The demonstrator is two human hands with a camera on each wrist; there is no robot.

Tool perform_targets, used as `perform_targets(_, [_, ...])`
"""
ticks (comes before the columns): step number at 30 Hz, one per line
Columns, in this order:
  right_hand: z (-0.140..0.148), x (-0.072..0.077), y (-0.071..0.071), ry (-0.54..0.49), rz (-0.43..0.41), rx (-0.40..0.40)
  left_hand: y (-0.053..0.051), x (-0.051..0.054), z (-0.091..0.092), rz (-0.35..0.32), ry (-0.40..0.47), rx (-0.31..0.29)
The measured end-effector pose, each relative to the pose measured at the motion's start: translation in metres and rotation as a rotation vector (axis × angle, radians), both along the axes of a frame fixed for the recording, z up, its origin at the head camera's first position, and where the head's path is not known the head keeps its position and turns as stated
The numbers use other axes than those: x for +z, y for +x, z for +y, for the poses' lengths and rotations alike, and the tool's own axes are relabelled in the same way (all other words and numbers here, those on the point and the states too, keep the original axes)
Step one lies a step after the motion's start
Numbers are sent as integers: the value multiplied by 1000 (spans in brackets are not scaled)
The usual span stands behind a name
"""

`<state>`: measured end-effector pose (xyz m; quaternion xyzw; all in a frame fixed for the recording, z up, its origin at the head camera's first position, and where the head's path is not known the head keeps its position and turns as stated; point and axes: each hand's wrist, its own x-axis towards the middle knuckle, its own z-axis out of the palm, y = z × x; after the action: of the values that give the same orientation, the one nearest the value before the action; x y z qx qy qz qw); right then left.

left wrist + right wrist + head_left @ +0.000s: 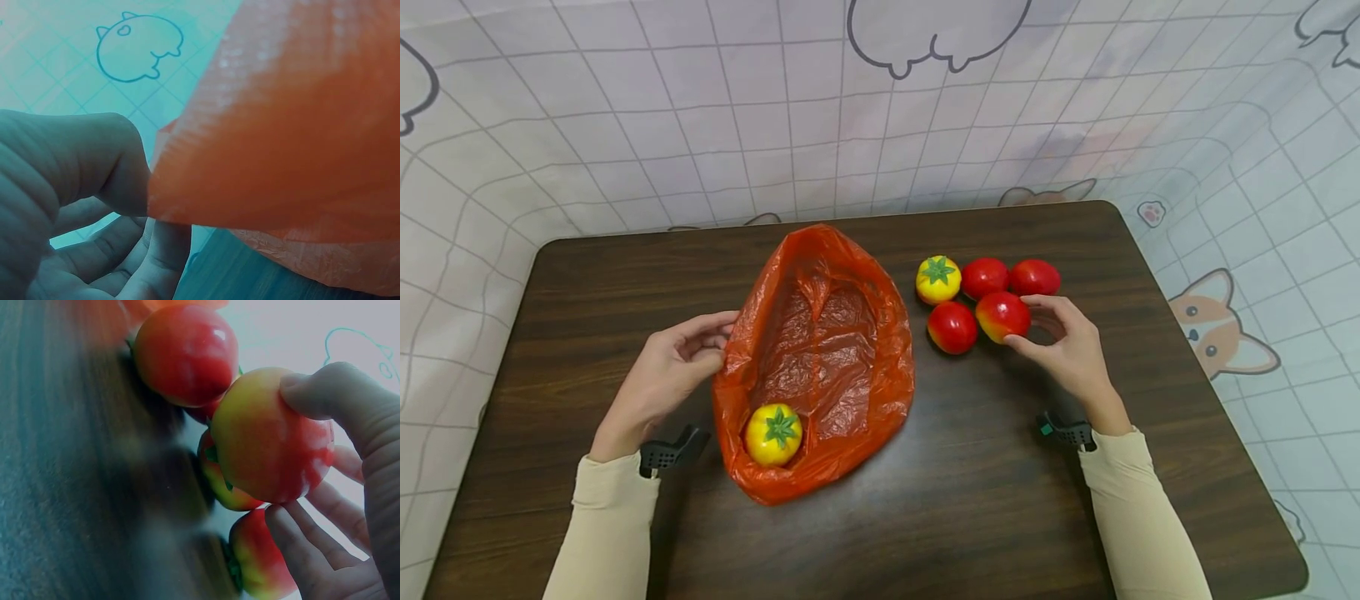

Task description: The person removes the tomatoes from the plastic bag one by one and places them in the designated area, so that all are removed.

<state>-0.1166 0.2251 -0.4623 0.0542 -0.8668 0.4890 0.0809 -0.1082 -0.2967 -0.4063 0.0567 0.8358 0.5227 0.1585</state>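
Observation:
An orange-red plastic bag [891,379] lies with its mouth spread on the dark table, and a yellow tomato [767,439] with a green leafy top sits inside near its front. My left hand [673,367] pinches the bag's left rim between thumb and fingers; the left wrist view shows the plastic [262,162] caught at the fingertips. With thumb and fingers, my right hand [1067,346] holds a red tomato [1002,315] shading to yellow, seen close in the right wrist view as a shiny tomato [269,437] with a green stem end.
Beside the held one lies a red tomato [952,327]. Behind are a yellow tomato [937,287] with a green top and two more red ones, a middle tomato [985,277] and a right tomato [1036,276]. The wooden table [925,517] meets a patterned cloth wall [820,125] behind.

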Motion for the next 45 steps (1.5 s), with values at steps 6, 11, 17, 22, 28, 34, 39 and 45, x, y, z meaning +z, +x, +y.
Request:
perform_targets(6, [1, -6, 1, 5, -24, -10, 0, 0, 0, 7, 3, -2])
perform_targets(11, [2, -11, 0, 2, -33, -11, 0, 0, 0, 3, 4, 0])
perform_targets(17, [3, -15, -2, 3, -41, -14, 0, -1, -1, 0, 6, 5])
perform_targets(22, [4, -15, -4, 8, -54, -21, 0, -3, -1, 9, 15, 2])
perform_targets(28, [4, -16, -4, 36, -70, -14, 0, -3, 0, 20, 33, -2])
perform_targets(34, [4, -15, -4, 49, -96, -18, 0, -4, 1, 21, 50, -12])
perform_targets(39, [5, -14, -5, 22, -107, -26, 0, -4, 0, 15, 61, -13])
perform_targets(45, [6, -10, -4, 7, -72, -29, 0, -5, 0, 21, 74, -15])
